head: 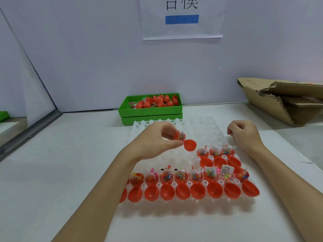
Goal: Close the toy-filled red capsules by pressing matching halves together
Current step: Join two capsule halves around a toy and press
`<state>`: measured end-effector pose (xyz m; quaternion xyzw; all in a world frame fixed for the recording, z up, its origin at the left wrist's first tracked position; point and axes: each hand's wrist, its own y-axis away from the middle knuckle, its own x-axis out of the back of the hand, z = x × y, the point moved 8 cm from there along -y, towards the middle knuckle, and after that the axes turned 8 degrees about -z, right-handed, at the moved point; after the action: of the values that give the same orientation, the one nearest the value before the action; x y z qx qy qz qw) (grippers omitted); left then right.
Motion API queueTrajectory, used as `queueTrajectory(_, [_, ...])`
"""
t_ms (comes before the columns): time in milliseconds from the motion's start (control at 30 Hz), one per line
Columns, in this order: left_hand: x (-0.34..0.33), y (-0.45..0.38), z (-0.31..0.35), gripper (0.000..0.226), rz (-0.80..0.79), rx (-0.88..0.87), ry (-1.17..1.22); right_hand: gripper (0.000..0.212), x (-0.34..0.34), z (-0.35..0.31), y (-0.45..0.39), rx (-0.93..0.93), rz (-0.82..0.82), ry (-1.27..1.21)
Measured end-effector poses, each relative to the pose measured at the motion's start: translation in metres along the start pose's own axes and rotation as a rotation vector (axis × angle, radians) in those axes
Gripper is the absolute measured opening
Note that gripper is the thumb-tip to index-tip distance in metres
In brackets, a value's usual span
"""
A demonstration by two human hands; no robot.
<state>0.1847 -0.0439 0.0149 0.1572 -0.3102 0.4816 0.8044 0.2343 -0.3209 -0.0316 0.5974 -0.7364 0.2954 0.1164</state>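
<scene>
Now open red capsule (183, 141) pinched in left hand (158, 140).

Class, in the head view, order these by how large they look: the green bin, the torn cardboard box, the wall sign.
1. Wall sign, partly cropped
2. Cardboard box, cropped; close to the sign, so unsure
3. Green bin

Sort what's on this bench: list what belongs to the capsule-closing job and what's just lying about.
Part of the job:
- open capsule held in the left hand
- right hand, holding nothing visible
- filled open capsules in the white tray
- green bin of red capsules

Lying about:
- torn cardboard
- paper sign on the wall
</scene>
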Motion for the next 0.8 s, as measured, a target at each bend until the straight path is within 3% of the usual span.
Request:
queueTrajectory(200, [0.045,0.032,-0.021,0.026,0.391,0.061,0.03,0.034,0.007,-0.008,0.0,-0.05,0.012,-0.068])
queueTrajectory(300, [0.052,0.042,-0.023,0.028,0.509,0.075,-0.028,0.027,0.024,-0.041,-0.002,0.003,0.072,0.018])
queueTrajectory(400, [0.05,0.046,-0.02,0.028,0.552,0.065,-0.026,0.023,0.018,-0.093,0.003,0.091,0.01,0.042])
queueTrajectory(533, [0.047,0.048,-0.017,0.025,0.563,0.055,0.011,0.022,-0.03,-0.144,0.03,0.148,-0.206,-0.022])
queueTrajectory(800, [0.039,0.047,-0.011,0.023,0.532,0.025,0.126,0.033,-0.082,-0.157,0.067,0.147,-0.421,-0.041])
